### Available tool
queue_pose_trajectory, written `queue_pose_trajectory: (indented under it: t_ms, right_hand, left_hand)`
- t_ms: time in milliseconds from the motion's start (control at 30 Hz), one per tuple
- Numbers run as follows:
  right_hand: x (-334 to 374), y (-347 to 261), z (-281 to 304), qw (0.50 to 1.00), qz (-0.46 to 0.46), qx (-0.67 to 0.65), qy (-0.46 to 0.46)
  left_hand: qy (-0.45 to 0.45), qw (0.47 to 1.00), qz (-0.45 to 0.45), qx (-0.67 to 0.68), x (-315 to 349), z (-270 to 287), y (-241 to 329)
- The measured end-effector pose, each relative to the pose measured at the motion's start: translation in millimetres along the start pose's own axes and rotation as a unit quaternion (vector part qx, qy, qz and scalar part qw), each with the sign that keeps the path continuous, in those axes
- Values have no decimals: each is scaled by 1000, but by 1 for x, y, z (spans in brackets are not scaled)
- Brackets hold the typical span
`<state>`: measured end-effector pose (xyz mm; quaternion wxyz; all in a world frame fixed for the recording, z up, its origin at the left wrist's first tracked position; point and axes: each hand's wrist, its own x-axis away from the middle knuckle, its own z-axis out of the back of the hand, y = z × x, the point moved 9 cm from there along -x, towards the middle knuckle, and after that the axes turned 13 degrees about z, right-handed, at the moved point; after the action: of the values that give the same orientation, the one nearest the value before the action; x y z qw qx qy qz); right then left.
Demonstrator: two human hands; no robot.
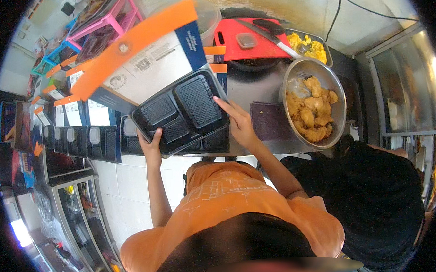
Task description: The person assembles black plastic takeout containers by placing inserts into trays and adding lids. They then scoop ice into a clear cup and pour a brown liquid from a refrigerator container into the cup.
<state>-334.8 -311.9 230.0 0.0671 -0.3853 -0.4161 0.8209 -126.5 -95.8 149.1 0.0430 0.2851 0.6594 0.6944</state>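
Both hands are on one thing, apart from each other: left hand (152,147) pinches the near-left edge of the black tray (197,100), thumb on top; right hand (242,127) grips the right edge. Fingers underneath: can't tell. Tray's up over the counter's front edge, skewed, compartments bare, orange-and-white card panel (144,71) rising behind it.

Handling, my read: carry from both rims, square it up before lowering, keep thumbs out of the compartments. The tall panel probably makes it top-heavy; watch for it folding.

Around: another black tray (214,145) sits partly under the held one, so a straight drop would land on it. Row of similar boxes (72,115) crowds the left. Right: dark mat (266,126), then steel bowl (341,94) of fried pieces (316,107); black-clad co-worker (371,192) blocks that side. Farther: red board (228,45) with knife (267,34), yellow food (316,51) beside it.
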Motion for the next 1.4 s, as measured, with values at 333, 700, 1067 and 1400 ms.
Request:
queue_pose_trajectory:
  t_ms: [333,700,1067,1400]
  right_hand:
    - [-101,143,84,930,53,292,219]
    - [-127,272,101,945,-225,214,102]
    - [-96,-15,-6,965,146,-64,-206]
    - [-48,-19,-19,941,189,109,-258]
  left_hand:
    - [93,989,-69,89,18,76,19]
    - [25,997,76,5,38,-19,-7]
    - [-92,985,147,-8,29,-63,-12]
    - [-151,960,229,-54,29,-83,-50]
